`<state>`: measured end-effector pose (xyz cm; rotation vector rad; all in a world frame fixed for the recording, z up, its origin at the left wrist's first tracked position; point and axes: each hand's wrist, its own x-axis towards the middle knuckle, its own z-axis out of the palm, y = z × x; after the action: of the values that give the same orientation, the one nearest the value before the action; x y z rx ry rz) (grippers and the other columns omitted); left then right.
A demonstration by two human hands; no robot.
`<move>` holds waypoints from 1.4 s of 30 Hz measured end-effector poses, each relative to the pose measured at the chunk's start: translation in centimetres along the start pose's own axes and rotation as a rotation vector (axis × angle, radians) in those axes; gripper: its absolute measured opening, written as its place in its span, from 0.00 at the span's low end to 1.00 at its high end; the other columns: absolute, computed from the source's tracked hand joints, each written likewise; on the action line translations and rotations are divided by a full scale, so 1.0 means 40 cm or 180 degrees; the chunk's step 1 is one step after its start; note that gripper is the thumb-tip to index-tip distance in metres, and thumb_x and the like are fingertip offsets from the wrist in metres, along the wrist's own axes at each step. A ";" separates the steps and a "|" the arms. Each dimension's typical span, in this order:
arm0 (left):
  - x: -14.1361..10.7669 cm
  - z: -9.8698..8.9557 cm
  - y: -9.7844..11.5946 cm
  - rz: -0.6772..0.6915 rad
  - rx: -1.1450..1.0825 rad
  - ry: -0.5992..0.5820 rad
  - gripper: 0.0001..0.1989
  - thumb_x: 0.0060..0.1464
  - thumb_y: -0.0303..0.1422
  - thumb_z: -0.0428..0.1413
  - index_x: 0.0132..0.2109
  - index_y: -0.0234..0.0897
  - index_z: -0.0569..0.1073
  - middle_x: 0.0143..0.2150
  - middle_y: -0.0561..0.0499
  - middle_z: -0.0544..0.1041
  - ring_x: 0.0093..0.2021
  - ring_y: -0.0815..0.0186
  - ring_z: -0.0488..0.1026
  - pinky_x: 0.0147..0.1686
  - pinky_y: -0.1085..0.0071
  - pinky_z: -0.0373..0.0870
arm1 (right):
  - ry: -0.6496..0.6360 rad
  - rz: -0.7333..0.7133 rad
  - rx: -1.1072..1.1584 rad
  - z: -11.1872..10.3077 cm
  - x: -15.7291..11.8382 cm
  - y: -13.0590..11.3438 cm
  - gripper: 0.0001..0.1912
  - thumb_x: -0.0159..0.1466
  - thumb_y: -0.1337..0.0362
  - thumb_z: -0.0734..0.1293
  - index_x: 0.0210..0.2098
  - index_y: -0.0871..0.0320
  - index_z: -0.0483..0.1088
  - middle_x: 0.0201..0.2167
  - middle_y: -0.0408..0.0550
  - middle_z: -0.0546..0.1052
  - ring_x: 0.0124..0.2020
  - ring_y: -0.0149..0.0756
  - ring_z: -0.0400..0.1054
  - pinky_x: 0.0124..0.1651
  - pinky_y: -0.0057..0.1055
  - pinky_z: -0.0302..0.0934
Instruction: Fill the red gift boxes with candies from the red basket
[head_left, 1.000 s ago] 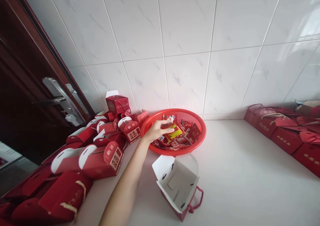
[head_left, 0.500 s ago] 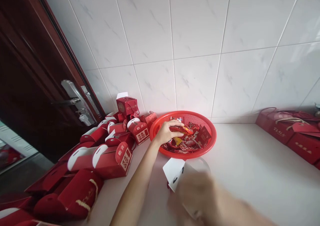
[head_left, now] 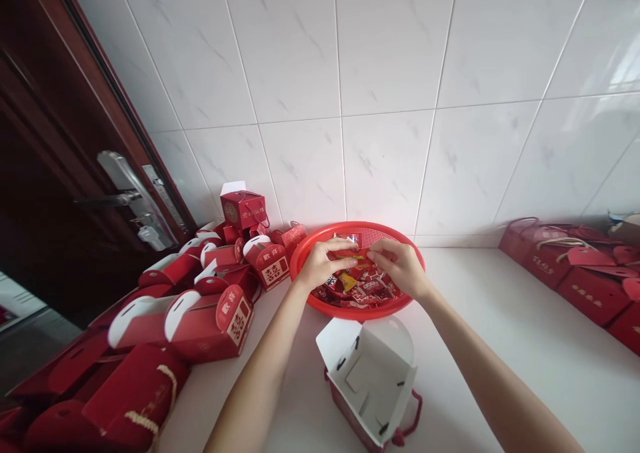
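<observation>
My left hand (head_left: 323,264) reaches over the red plastic basket (head_left: 367,314), thumb and fingers closed on a red and yellow wrapped candy (head_left: 354,256). From the other side comes my right hand (head_left: 404,266), its thumb and fingertips pinched at the right end of that candy, partly hiding it. Many wrapped candies (head_left: 370,286), mostly red, lie in the basket beneath both hands. Between my forearms an open gift box (head_left: 363,386) stands on the white tabletop, red outside and white inside, with flaps spread and a dark red cord handle on its right. No candy shows inside it.
Red gift boxes (head_left: 210,326) crowd the left side, some stacked, several with rope handles. More red boxes (head_left: 570,273) stand at the far right along the tiled wall (head_left: 390,106). A dark door (head_left: 60,146) with a metal handle is at the left.
My right hand has moved from the gift box up and forward to the basket, and the box is now uncovered. My left hand stays over the candies.
</observation>
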<state>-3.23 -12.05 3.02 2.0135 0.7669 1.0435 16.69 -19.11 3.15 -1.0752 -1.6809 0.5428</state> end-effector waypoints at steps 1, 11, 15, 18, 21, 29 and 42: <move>0.000 0.000 0.002 0.0004 -0.0027 0.0006 0.18 0.46 0.42 0.69 0.44 0.41 0.84 0.51 0.47 0.83 0.57 0.52 0.74 0.62 0.55 0.66 | 0.0057 0.0110 0.0232 -0.001 0.000 0.003 0.13 0.64 0.52 0.66 0.32 0.56 0.72 0.24 0.45 0.74 0.26 0.36 0.67 0.32 0.33 0.63; -0.003 0.009 0.013 0.0079 -0.0302 0.0220 0.18 0.46 0.44 0.69 0.42 0.40 0.85 0.50 0.46 0.83 0.58 0.52 0.74 0.63 0.54 0.65 | 0.0366 0.0388 0.1327 0.006 0.001 0.027 0.21 0.55 0.44 0.75 0.31 0.56 0.74 0.18 0.41 0.72 0.20 0.34 0.68 0.27 0.32 0.65; -0.004 0.010 0.002 -0.0109 -0.0583 0.0290 0.19 0.47 0.43 0.69 0.45 0.41 0.83 0.52 0.47 0.82 0.60 0.52 0.73 0.63 0.55 0.66 | 0.0392 0.0524 0.1552 0.005 0.001 0.036 0.21 0.52 0.44 0.78 0.30 0.54 0.75 0.22 0.43 0.77 0.24 0.40 0.75 0.33 0.38 0.72; -0.001 0.009 -0.010 -0.0796 -0.1003 0.0620 0.19 0.54 0.44 0.65 0.49 0.41 0.79 0.49 0.48 0.82 0.53 0.55 0.79 0.56 0.57 0.74 | 0.0543 0.0542 0.1627 0.006 0.000 0.045 0.19 0.52 0.46 0.78 0.31 0.53 0.76 0.28 0.46 0.80 0.31 0.45 0.79 0.40 0.41 0.73; 0.004 0.006 -0.012 -0.1503 -0.1524 0.0574 0.18 0.63 0.48 0.56 0.48 0.39 0.76 0.38 0.47 0.83 0.38 0.56 0.83 0.45 0.57 0.79 | 0.0599 0.0335 0.1540 0.010 0.002 0.054 0.16 0.54 0.48 0.78 0.33 0.53 0.79 0.38 0.49 0.82 0.43 0.49 0.79 0.49 0.43 0.72; 0.004 0.003 0.004 -0.1142 -0.2045 0.0579 0.11 0.61 0.40 0.60 0.37 0.36 0.79 0.37 0.48 0.83 0.36 0.61 0.82 0.43 0.62 0.81 | 0.0343 0.0062 0.0571 0.019 -0.002 0.048 0.08 0.58 0.56 0.74 0.34 0.51 0.82 0.60 0.52 0.75 0.55 0.53 0.73 0.49 0.44 0.73; 0.002 0.009 -0.035 -0.0211 -0.0423 0.0328 0.14 0.60 0.39 0.58 0.48 0.39 0.82 0.53 0.47 0.82 0.57 0.55 0.76 0.61 0.57 0.69 | 0.0164 0.0775 0.1234 0.011 0.002 0.030 0.23 0.56 0.48 0.76 0.43 0.52 0.69 0.40 0.49 0.82 0.40 0.44 0.77 0.42 0.40 0.71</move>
<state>-3.12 -11.35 1.76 1.8220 0.7914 1.1365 16.75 -18.38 2.11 -1.0001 -1.3349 0.9468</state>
